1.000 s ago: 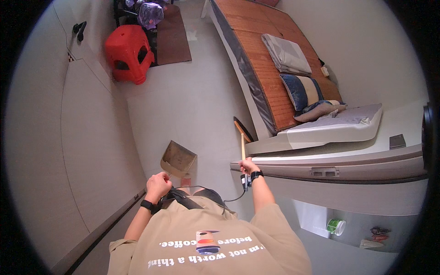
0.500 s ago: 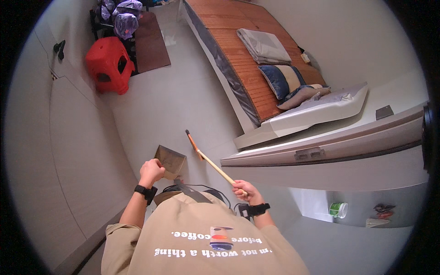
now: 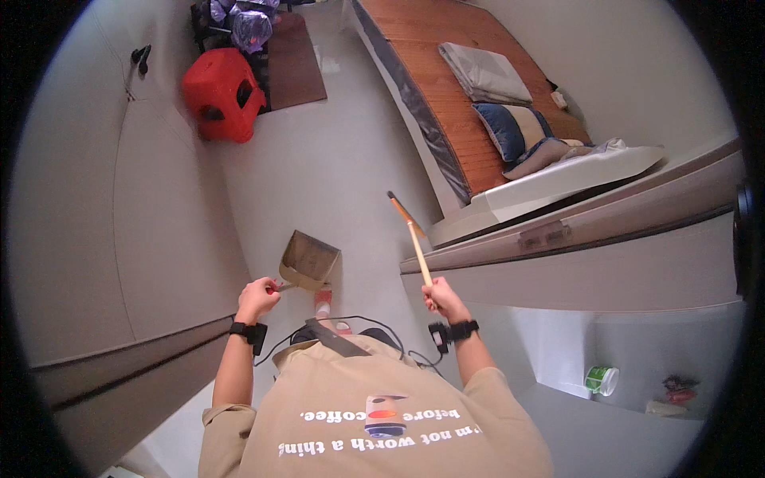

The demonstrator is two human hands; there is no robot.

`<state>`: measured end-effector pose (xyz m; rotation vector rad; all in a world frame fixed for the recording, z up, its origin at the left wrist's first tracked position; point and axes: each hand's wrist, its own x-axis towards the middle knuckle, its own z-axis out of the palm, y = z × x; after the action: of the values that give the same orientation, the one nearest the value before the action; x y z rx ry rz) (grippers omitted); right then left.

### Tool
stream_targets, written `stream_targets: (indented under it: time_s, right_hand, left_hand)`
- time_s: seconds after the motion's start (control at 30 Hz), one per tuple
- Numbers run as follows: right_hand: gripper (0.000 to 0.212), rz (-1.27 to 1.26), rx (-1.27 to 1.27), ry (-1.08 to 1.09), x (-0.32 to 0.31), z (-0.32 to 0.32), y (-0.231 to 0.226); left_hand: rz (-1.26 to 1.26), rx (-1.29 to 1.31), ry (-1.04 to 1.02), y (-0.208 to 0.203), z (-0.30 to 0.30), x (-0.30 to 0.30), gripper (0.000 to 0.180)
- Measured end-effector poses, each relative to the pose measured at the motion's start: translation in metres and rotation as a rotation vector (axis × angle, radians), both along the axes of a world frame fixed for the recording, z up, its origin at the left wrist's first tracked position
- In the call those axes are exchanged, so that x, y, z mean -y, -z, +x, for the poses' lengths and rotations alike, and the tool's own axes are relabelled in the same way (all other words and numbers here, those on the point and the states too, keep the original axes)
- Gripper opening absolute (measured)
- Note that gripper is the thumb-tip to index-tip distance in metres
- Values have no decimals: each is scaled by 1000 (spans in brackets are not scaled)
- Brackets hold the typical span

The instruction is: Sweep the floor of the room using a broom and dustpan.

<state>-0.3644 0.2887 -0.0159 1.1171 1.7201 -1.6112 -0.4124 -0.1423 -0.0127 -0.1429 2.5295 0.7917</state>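
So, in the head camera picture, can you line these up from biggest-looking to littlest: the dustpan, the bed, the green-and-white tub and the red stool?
1. Bed, biggest by far
2. Red stool
3. Dustpan
4. Green-and-white tub, littlest

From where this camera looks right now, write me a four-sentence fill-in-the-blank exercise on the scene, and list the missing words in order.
1. The left hand holds the handle of a ____.
2. The broom is gripped by the person's ____.
3. The plastic stool is coloured ____.
4. The folded blanket lies on the wooden-topped ____.

Missing words: dustpan; right hand; red; bed.
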Motion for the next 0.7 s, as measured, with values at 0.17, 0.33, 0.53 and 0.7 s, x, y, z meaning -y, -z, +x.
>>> stream_targets:
  time_s: [0.17, 0.33, 0.53, 0.7]
  right_hand:
    - [23, -13, 158, -110, -6, -17, 60]
    - [27, 123, 148, -51, 50, -4, 106]
    - [36, -47, 216, -468, 110, 41, 10]
    - [39, -104, 223, -827, 108, 72, -21]
  left_hand:
    - [45, -77, -118, -20, 58, 8, 25]
    - [39, -57, -187, -22, 105, 12, 23]
    - [85, -25, -188, -2, 154, 20, 22]
    - [32, 26, -242, -3, 167, 13, 22]
